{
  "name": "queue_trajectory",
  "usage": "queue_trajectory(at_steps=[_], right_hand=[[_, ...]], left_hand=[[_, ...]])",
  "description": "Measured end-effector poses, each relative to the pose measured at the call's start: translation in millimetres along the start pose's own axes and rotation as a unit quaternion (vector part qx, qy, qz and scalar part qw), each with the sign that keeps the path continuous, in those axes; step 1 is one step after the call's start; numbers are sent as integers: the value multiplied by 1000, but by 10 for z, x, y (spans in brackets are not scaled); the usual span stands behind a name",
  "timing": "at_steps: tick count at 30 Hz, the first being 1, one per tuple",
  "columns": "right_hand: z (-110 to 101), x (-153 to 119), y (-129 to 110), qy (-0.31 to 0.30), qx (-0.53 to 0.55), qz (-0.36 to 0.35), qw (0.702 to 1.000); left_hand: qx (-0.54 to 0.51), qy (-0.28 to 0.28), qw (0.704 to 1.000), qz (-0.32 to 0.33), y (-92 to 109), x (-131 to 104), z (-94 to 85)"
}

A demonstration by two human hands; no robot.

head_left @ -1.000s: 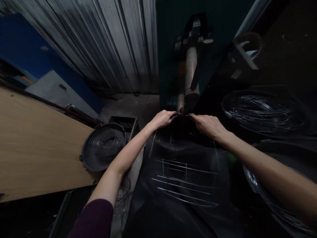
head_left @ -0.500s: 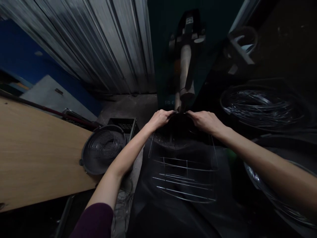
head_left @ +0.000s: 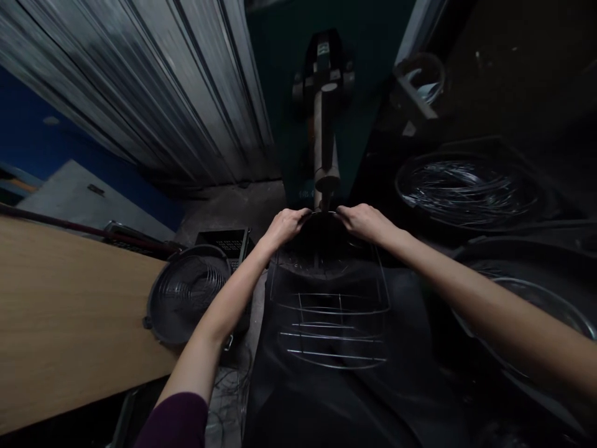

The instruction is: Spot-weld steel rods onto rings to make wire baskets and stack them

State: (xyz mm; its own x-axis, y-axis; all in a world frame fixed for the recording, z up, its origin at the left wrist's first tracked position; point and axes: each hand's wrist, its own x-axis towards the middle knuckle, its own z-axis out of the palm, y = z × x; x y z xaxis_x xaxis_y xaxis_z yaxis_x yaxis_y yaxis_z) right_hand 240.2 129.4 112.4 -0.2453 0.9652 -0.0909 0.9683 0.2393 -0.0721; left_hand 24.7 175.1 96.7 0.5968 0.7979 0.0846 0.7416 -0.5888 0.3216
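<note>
A wire rack (head_left: 336, 309) of thin shiny rods hangs over the dark apron on my lap. My left hand (head_left: 285, 226) pinches its far edge from the left. From the right, my right hand (head_left: 365, 221) grips the same edge, fingers closed. Between the two hands, that edge lies at the lower tip of the machine's metal electrode arm (head_left: 326, 168); whether they touch I cannot tell. The fingertips are partly hidden in shadow.
To the left are a round black tub (head_left: 189, 292) with wire rings, a black crate (head_left: 228, 239) and a wooden board (head_left: 74, 317). Tubs of wire pieces (head_left: 466, 190) and wire rings (head_left: 545, 305) stand at right. Corrugated metal (head_left: 140, 81) rises behind.
The camera view has turned slightly, so the machine, hands and rack appear further left. Both hands keep their hold on the rack at the electrode.
</note>
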Motion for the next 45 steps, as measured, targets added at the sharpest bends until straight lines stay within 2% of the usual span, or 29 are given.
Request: queue_trajectory(at_steps=[7, 14, 18, 22, 26, 28, 30, 32, 33, 35, 36, 38, 40, 41, 43, 44, 45], right_hand=[[10, 33, 19, 13, 25, -4, 1000], [15, -13, 69, 2, 14, 9, 1000], [37, -18, 98, 11, 32, 10, 999], [30, -110, 241, 8, 143, 9, 990], [88, -337, 393, -61, 262, 32, 963], [162, -463, 385, -42, 299, 41, 952], [242, -587, 327, 22, 333, 33, 942], [295, -716, 264, 91, 360, 23, 928], [304, -782, 243, 120, 373, 19, 920], [288, -912, 222, 174, 395, 21, 902], [271, -969, 220, 200, 408, 26, 890], [254, -1049, 224, 246, 432, 36, 867], [301, -1083, 239, 271, 456, 44, 846], [354, -1095, 247, 278, 468, 48, 837], [502, -1143, 257, 276, 500, 57, 819], [588, -1189, 262, 267, 522, 64, 808], [678, -1253, 279, 250, 544, 72, 798]], left_hand=[[-14, 14, 1000, 17, -37, 27, 15], [-16, 11, 1000, 0, 84, 59, 42], [-51, 18, 999, -3, 72, 60, 85], [-64, 34, 997, 14, 55, 72, 120], [-88, 42, 995, 8, 127, 76, 78], [-139, 49, 989, 3, 122, -39, 18], [-228, 65, 971, -15, 51, -311, -19], [-336, 104, 933, -79, -48, -742, 27], [-385, 127, 904, -132, -89, -992, 96], [-458, 179, 824, -280, -127, -1477, 327], [-490, 155, 786, -343, -119, -1673, 475], [-566, 56, 710, -416, -43, -1916, 770], [-660, -4, 607, -442, 97, -1950, 961], [-699, -6, 556, -450, 174, -1907, 997], [-744, 50, 474, -469, 312, -1753, 962], [-747, 94, 449, -480, 366, -1664, 913], [-743, 134, 437, -489, 407, -1580, 858]])
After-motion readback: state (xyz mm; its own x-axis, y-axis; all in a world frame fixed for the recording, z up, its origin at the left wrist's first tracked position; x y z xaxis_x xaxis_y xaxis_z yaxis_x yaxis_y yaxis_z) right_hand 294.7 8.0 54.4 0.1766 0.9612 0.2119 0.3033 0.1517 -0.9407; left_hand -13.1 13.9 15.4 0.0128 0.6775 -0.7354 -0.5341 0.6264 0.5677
